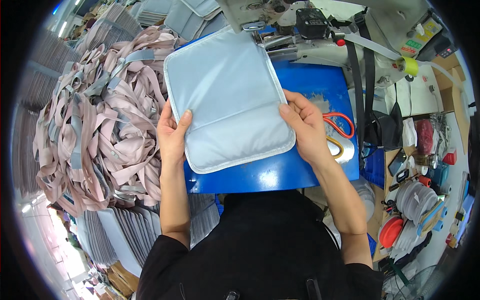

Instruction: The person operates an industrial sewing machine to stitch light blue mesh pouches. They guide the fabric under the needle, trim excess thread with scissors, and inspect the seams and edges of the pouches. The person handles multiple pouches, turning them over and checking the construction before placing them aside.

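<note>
- Straps, pink and grey, heaped left of the panel: I'd hold its left edge clear of them so nothing snags.
- Panel itself: pale blue-grey, quilted, rounded corners, pale bound edge, one crosswise seam. Sits between the two hands, over the blue surface, slightly turned. Looks lifted at the near end; can't tell how far.
- Machine head, at the panel's upper right corner: corner is right at the foot, can't tell if clamped. Step in hand reads as steadying the panel there. To do it well: even tension from both sides, face flat, bound edge square to the foot, no twist or pull.
- Scissors, red and yellow loops, right of the panel and just beside the right hand: worth watching the wrist on any turn.
- Left hand, panel's left edge: thumb flat on the top face, fingers tucked behind, partly hidden. Pinching the edge, gap only as wide as the panel.
- Right hand, panel's right edge: thumb on top near the binding, fingers curled at and under the edge. Also pinching; undersides hidden, so grip force can't be judged.
</note>
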{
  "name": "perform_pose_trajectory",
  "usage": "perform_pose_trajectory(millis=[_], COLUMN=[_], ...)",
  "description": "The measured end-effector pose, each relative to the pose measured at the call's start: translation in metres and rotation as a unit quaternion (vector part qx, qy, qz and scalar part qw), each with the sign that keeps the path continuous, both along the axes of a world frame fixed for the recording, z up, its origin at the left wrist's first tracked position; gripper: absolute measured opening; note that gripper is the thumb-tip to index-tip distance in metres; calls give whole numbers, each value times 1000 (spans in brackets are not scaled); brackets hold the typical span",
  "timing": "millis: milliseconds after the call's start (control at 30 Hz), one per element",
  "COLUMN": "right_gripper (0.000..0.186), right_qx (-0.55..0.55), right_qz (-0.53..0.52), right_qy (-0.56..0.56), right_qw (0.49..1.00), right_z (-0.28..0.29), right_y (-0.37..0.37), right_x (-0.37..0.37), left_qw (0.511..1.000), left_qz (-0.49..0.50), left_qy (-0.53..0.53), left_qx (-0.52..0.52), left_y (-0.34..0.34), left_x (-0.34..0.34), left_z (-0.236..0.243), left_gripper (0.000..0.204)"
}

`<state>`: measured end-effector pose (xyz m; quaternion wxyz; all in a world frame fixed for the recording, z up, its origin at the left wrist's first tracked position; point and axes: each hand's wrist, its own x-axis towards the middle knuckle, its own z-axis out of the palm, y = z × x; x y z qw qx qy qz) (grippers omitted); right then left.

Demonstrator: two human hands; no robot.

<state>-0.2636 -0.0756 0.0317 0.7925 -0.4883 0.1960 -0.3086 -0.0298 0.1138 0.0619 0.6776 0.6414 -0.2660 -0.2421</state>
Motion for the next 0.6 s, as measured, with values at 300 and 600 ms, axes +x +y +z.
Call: perform_pose_trajectory(millis=[300, 600], right_gripper=[46, 39], right_qx=[173, 148], right_qz=[25, 0], right_qy=[-140, -149], right_qw=[975, 978], right_z=[8, 4], right_y=[-2, -34], right_x=[26, 72], left_qw=[999, 998], left_qz=[3, -7], left_qy=[-39, -55], left_qx=[7, -23], left_y=[-11, -53], left_x=[29, 71], left_z=[19, 38], left_gripper=[57, 60])
